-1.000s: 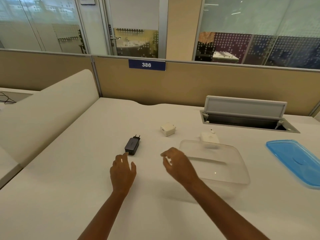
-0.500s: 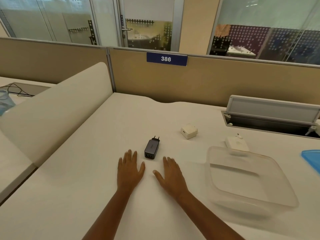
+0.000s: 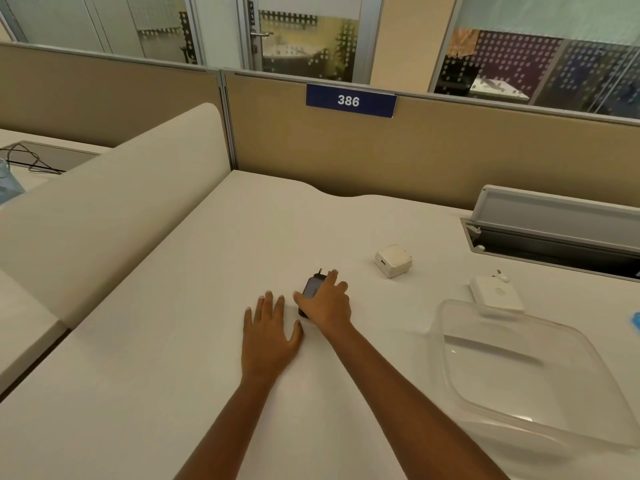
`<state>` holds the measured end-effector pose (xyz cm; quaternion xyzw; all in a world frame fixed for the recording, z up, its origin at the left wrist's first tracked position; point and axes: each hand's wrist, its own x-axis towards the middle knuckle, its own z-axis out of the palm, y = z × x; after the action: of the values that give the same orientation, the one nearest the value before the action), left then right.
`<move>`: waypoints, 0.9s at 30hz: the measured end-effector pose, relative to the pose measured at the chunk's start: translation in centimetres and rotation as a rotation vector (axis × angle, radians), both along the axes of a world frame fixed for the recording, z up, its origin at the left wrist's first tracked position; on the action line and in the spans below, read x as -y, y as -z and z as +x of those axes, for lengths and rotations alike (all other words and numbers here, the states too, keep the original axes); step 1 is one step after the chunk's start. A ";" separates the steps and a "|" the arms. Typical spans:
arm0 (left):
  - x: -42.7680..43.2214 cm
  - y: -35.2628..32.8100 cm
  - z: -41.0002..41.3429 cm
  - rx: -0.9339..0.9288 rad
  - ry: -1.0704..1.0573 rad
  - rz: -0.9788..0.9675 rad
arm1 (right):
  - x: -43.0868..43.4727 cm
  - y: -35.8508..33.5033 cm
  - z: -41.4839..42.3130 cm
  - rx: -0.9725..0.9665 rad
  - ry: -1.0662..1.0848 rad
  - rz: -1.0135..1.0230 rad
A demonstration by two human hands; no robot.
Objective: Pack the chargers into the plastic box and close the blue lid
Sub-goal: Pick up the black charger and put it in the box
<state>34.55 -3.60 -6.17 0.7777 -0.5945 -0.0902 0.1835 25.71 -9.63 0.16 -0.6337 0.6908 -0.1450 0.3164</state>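
Note:
A black charger (image 3: 310,287) lies on the white desk, its plug pins pointing away from me. My right hand (image 3: 327,303) rests over it, fingers curled around its sides and hiding most of it. Flat on the desk just to its left, my left hand (image 3: 270,332) holds nothing, fingers spread. Farther right sits a white cube charger (image 3: 393,260). Another white charger (image 3: 497,294) lies behind the clear plastic box (image 3: 613,403), which stands without a lid at the right. Only a sliver of the blue lid (image 3: 635,323) shows at the right edge.
An open cable hatch (image 3: 554,233) with a raised grey flap lies at the back right. A beige partition (image 3: 346,154) with a sign reading 386 borders the desk at the back, and a padded cream divider (image 3: 114,209) runs along the left.
My right hand moved forward from beside the black charger onto it and closed around it. My view shifted left, so the blue lid is almost out of frame.

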 end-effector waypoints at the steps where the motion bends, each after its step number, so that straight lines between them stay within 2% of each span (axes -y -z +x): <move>1: 0.0 0.0 0.0 0.000 -0.003 -0.001 | 0.2 -0.1 0.1 0.016 0.012 0.031; 6: -0.2 -0.1 0.0 0.004 -0.006 -0.018 | 0.6 -0.4 -1.0 0.065 0.023 0.078; 11: -0.1 -0.3 -0.1 -0.011 -0.007 -0.030 | -0.4 -1.1 -3.1 0.322 0.063 0.168; 17: -0.6 -0.7 -0.3 -0.009 -0.006 -0.052 | -4.0 -3.6 -6.4 0.473 0.046 0.149; 23: -0.6 -0.9 -0.9 0.026 0.023 -0.027 | -6.7 -8.0 -12.3 0.464 0.072 0.052; 25: -0.6 -1.2 -1.9 0.030 0.073 0.062 | -7.0 -9.2 -14.6 0.432 0.110 -0.010; 27: -0.4 -1.4 -3.5 0.042 0.137 0.050 | -7.1 -10.0 -16.8 0.380 0.157 -0.061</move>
<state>31.02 -3.23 -4.76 0.7411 -0.6477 -0.1012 0.1448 8.91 -2.52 10.18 -0.5484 0.6613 -0.3073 0.4093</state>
